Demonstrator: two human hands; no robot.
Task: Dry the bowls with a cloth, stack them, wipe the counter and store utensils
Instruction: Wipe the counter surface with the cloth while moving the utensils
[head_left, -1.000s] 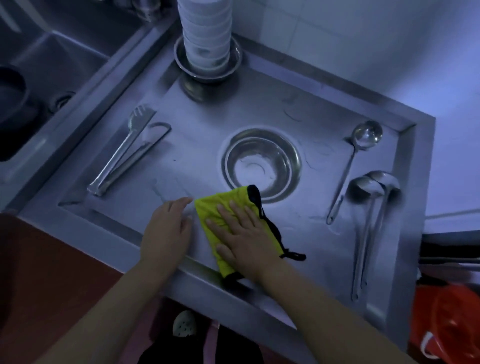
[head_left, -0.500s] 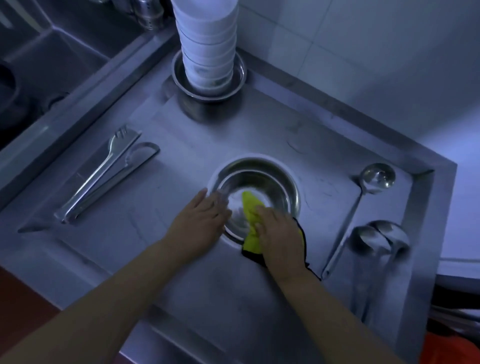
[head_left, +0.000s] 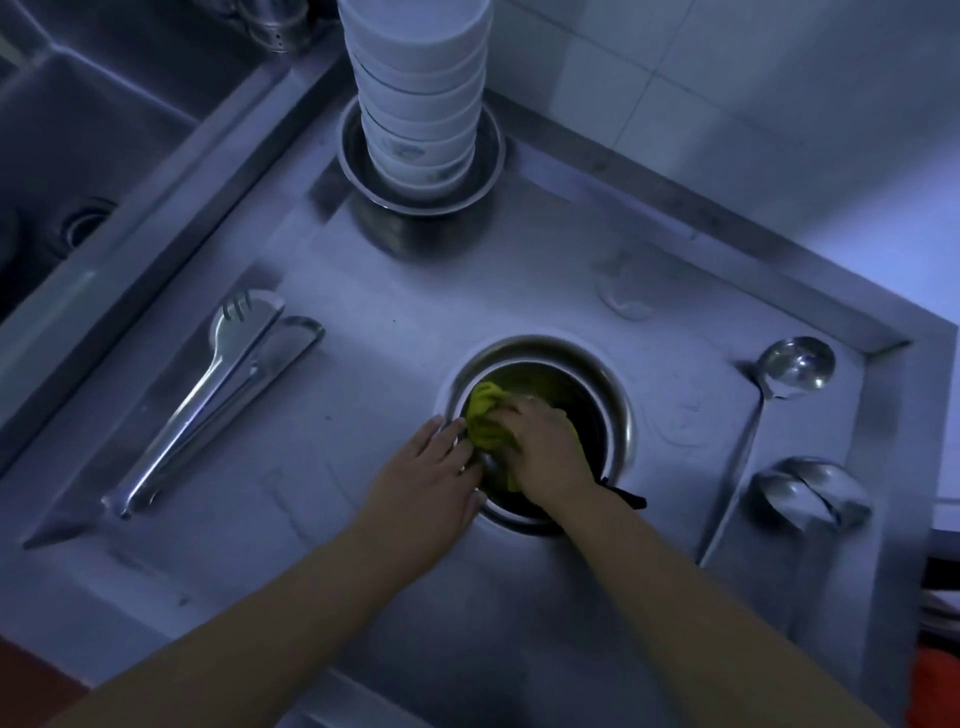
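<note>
A steel bowl (head_left: 613, 400) stands in the middle of the steel counter (head_left: 395, 322). My right hand (head_left: 545, 447) is inside it, fingers curled on a bunched yellow cloth (head_left: 483, 421) with a black edge that trails over the near rim. My left hand (head_left: 426, 478) rests on the bowl's left rim with fingers fairly straight. A tall stack of white bowls (head_left: 415, 88) stands in another steel bowl (head_left: 483, 176) at the back.
Steel tongs (head_left: 218, 400) lie on the left of the counter. A ladle (head_left: 795, 364) and two more ladles (head_left: 810, 493) lie on the right. A sink (head_left: 78, 156) is at the far left, a tiled wall behind.
My right hand carried the cloth from the counter's front edge into the steel bowl and bunched it. My left hand moved from the counter to the bowl's left rim.
</note>
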